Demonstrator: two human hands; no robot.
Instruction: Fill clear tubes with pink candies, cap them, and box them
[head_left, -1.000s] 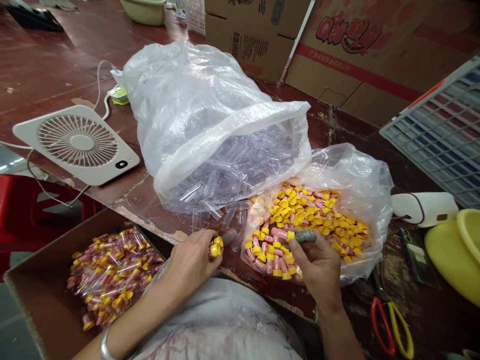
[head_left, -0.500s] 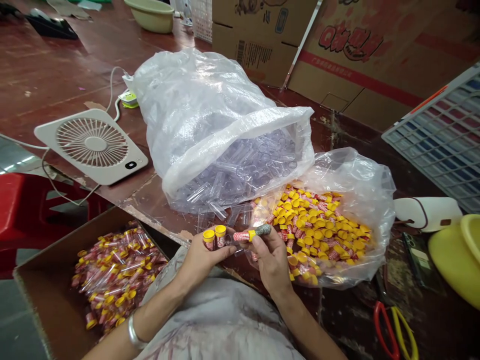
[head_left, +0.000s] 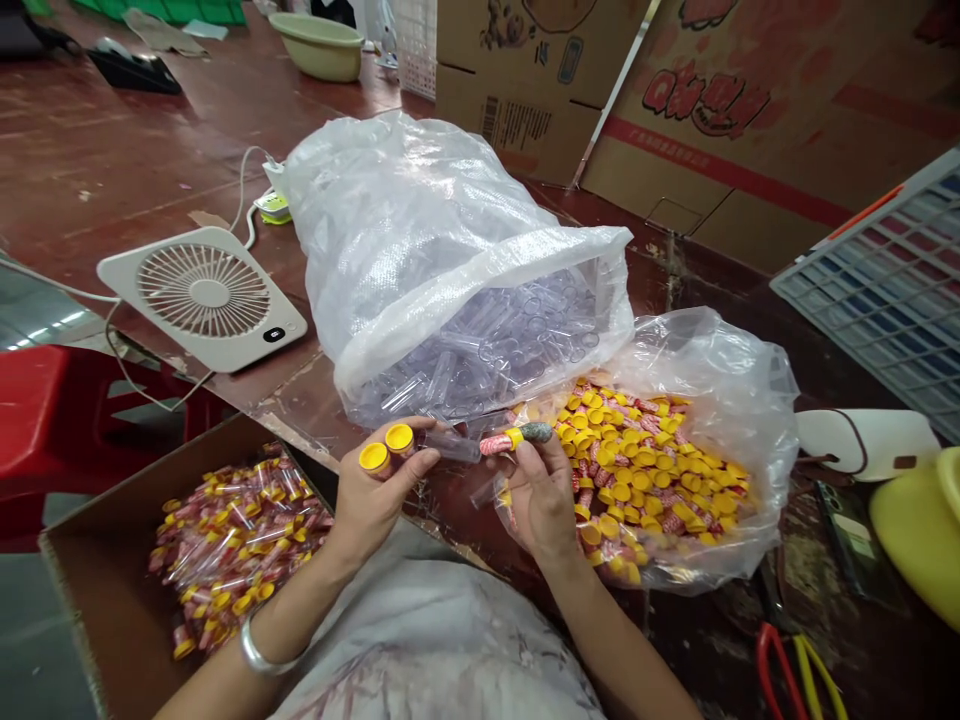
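My left hand [head_left: 379, 500] is closed on clear tubes; two of them carry yellow caps [head_left: 400, 437], and an open clear tube [head_left: 454, 446] points right from the fingers. Between the fingertips of my right hand [head_left: 541, 490] is a red-and-white patterned piece [head_left: 496, 443] with a yellow cap. Its patterned end is at the mouth of the open tube. A dark grey covering shows on a right fingertip. Clear tubes [head_left: 480, 350] fill the white bag [head_left: 420, 190] ahead. Many yellow-capped pieces [head_left: 637, 465] lie in a clear plastic bag [head_left: 757, 400] on the right.
A cardboard box [head_left: 97, 610] with capped tubes [head_left: 240, 550] stands low on the left, near a white fan [head_left: 210, 292] and red stool [head_left: 45, 410]. Scissors [head_left: 776, 660], a phone [head_left: 855, 530] and a yellow basin [head_left: 922, 530] are at right. Cartons [head_left: 720, 120] stand behind.
My left hand has moved left and turned, and the clear tube now shows sideways between the hands. The patterned piece in my right hand has met the tube's mouth.
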